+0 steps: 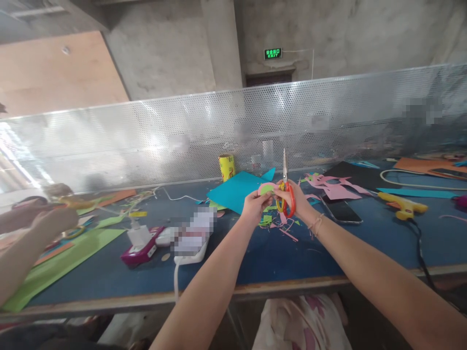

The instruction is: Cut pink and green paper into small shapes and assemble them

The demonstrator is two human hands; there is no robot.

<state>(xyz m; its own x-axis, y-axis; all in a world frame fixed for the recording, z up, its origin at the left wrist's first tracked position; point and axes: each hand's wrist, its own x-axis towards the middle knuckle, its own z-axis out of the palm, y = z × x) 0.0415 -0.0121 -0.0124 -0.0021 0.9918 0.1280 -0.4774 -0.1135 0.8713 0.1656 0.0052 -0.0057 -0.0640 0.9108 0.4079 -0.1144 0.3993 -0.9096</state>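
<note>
Between my two hands, above the blue table (226, 272), is a small pink and green paper piece (267, 188). My left hand (256, 204) pinches it from the left. My right hand (296, 198) holds a pair of scissors (285, 167) with red and yellow handles, the blades pointing up and away from the paper. The fingers of my right hand also reach the paper's right edge. Beneath my hands lie pink and green paper scraps (282, 226). Behind them rests a sheet of blue paper (233, 190).
Pink cut paper (339, 187), a phone (343, 210) and a yellow glue gun (403, 206) lie to the right. A white power strip (191, 255) and purple socket block (140, 250) sit left. A yellow roll (227, 167) stands by the perforated metal screen (164, 141). Another person's hand (58, 221) works far left.
</note>
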